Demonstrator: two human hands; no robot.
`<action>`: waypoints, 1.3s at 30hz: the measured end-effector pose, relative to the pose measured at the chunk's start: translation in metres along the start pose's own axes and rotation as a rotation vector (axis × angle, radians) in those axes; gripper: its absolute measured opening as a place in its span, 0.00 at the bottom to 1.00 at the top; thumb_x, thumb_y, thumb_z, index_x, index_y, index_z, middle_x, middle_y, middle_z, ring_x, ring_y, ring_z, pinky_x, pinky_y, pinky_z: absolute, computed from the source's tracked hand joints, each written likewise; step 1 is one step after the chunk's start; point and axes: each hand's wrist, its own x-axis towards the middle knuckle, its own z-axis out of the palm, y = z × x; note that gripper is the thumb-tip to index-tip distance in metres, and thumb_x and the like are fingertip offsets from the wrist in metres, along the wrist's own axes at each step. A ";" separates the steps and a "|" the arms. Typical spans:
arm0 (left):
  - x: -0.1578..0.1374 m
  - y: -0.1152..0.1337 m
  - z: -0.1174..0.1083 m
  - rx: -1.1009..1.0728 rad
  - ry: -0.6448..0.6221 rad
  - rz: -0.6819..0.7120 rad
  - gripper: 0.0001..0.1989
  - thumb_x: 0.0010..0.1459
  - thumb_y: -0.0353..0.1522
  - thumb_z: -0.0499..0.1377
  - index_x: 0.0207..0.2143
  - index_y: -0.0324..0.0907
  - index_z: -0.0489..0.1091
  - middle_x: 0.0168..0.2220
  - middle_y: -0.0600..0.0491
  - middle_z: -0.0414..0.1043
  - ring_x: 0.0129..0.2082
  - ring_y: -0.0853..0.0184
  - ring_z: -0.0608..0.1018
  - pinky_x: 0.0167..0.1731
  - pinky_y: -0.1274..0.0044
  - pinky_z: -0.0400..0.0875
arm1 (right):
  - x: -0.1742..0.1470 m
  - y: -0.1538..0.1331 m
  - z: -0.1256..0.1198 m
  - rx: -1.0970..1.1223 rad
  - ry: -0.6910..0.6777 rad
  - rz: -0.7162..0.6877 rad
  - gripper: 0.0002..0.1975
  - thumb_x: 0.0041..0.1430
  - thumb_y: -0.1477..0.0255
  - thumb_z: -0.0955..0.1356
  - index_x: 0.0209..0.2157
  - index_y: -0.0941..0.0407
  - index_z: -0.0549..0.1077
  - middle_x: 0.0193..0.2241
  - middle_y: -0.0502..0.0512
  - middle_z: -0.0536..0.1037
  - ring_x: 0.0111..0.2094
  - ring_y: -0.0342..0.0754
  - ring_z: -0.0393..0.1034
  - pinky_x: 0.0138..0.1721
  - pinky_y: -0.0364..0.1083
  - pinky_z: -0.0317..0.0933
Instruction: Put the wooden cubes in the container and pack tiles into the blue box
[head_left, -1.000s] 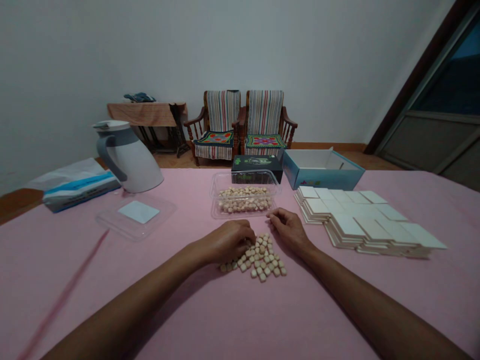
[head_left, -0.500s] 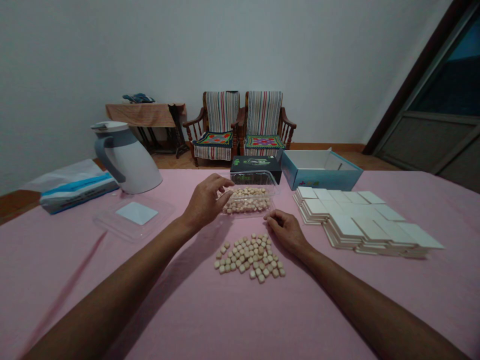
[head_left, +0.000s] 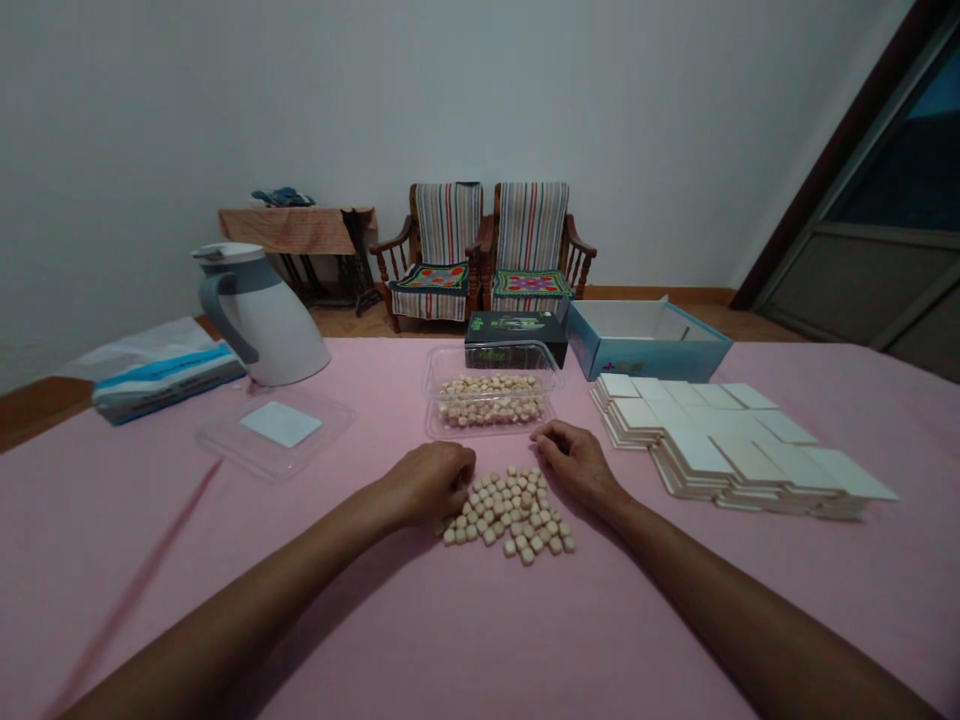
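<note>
Beige rounded cubes (head_left: 513, 510) between curled hands (head_left: 431, 482); plastic tub (head_left: 433, 400) beyond

Bare forearms (head_left: 697, 570) here, slim and long, narrowing at the wrists (head_left: 619, 500), and bare too the left hand (head_left: 431, 480) and right hand (head_left: 576, 462)!

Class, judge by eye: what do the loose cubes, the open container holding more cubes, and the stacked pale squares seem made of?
Loose cubes: probably unpainted wood, matte, from their pale tan colour.

Open container: likely clear plastic, glossy; see-through walls, shiny rim.

Stacked pale squares: thin wood or card, I cannot tell; flat, matte faces.
</note>
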 end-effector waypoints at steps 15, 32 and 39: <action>0.013 -0.020 -0.046 -0.164 0.493 0.097 0.05 0.52 0.27 0.56 0.33 0.39 0.69 0.28 0.54 0.70 0.26 0.71 0.72 0.26 0.81 0.64 | 0.001 0.000 -0.002 -0.001 -0.026 -0.042 0.08 0.54 0.71 0.64 0.28 0.57 0.73 0.24 0.51 0.74 0.26 0.45 0.66 0.28 0.42 0.58; -0.015 -0.005 0.004 -0.201 0.073 0.153 0.13 0.41 0.20 0.54 0.28 0.41 0.72 0.27 0.54 0.71 0.25 0.69 0.70 0.23 0.80 0.61 | -0.001 -0.003 0.000 0.001 -0.022 -0.019 0.07 0.53 0.70 0.64 0.27 0.57 0.73 0.21 0.50 0.72 0.24 0.44 0.65 0.26 0.42 0.57; 0.010 -0.013 -0.033 -0.207 0.448 0.159 0.09 0.45 0.21 0.53 0.27 0.39 0.69 0.26 0.55 0.67 0.25 0.72 0.69 0.26 0.81 0.62 | 0.000 -0.003 -0.001 -0.023 -0.033 -0.029 0.08 0.53 0.70 0.64 0.27 0.57 0.73 0.22 0.50 0.73 0.25 0.44 0.65 0.27 0.42 0.57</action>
